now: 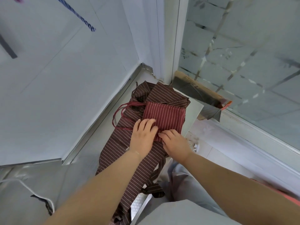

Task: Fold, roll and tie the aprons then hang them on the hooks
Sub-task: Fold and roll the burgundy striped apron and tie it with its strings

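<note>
Step in hand: folding stage, judged near its end, roll about to start or just begun.

Red apron [164, 115] folded to a compact square, lying on top of the brown apron [129, 143] on the steel table [90, 156], at centre of view. Red ties [121, 111] loop out from its 9 o'clock side and trail over the brown cloth. Brown apron spread loose and unfolded beneath, running from 12 o'clock at the wall corner to 6 o'clock, its straps [155, 184] hanging over the table edge.

Left hand [142, 135] at the square's 7 o'clock corner, fingers extended and pressing flat on the near edge; not gripping. Right hand [176, 143] at the 5 o'clock edge, fingers [164, 134] bent onto the red hem, apparently pinching or tucking it; grasp partly hidden by the knuckles, so not certain.

Hooks not in view. Striped cloth [78, 15] seen at 11 o'clock on the white wall, blurred; cannot tell whether it is a hung apron.

Next move, as judged: turn the near hem up and over, roll tightly toward 12 o'clock with both hands keeping even pressure across the width. Ties must stay free at 9 o'clock for wrapping round the finished roll. Care needed not to catch brown cloth underneath into the roll. Brown apron not yet started.
</note>
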The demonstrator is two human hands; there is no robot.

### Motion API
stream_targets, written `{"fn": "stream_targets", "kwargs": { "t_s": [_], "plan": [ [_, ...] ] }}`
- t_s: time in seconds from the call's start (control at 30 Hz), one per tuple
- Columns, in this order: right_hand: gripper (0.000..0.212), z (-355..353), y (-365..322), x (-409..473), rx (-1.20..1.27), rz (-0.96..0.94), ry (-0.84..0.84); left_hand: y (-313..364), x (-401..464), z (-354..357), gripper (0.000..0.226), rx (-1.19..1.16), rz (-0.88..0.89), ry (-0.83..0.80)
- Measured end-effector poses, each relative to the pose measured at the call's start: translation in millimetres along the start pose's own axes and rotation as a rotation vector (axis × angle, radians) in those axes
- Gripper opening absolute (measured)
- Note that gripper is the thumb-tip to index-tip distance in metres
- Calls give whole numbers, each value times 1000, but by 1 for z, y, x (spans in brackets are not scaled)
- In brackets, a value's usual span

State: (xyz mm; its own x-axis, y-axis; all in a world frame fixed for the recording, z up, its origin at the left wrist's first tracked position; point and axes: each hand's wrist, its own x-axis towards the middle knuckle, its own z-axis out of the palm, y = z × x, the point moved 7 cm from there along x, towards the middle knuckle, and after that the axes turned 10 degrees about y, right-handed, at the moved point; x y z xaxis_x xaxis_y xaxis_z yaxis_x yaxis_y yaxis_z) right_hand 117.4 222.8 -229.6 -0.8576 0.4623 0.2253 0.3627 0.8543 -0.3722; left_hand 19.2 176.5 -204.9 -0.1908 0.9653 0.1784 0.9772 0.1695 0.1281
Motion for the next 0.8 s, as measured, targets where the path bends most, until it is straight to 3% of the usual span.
{"fn": "stream_targets", "kwargs": {
  "t_s": [0.1, 0.17, 0.33, 0.4, 0.53, 0.6, 0.67, 0.73, 0.8],
  "plan": [
    [37, -3, 19, 5, 179, 160, -91, -23, -11, 15, 35, -161, 85, -166],
    [38, -2, 31, 10, 280, 281, -156, -37, -9, 20, 39, -275, 9, -283],
    [27, -4, 57, 20, 608, 625, -197, -59, 20, 25, 20, -671, -574, -310],
    [23, -7, 68, 24, 628, 672, -158, -62, 24, 28, 16, -732, -728, -288],
    [23, -9, 70, 29, 373, 644, -121, -60, 36, 31, 23, -674, -883, -281],
    [24, -20, 59, 32, 79, 466, -7, -58, 46, 35, 32, -577, -917, -370],
    [34, -17, 40, 31, -114, 206, 4, -58, 57, 39, 44, -468, -948, -466],
    [52, -5, 26, 25, -158, 40, -68, -60, 65, 41, 58, -378, -986, -535],
    [60, -2, 26, 26, -157, -6, -114, -60, 67, 41, 60, -384, -1042, -542]
  ]
}}
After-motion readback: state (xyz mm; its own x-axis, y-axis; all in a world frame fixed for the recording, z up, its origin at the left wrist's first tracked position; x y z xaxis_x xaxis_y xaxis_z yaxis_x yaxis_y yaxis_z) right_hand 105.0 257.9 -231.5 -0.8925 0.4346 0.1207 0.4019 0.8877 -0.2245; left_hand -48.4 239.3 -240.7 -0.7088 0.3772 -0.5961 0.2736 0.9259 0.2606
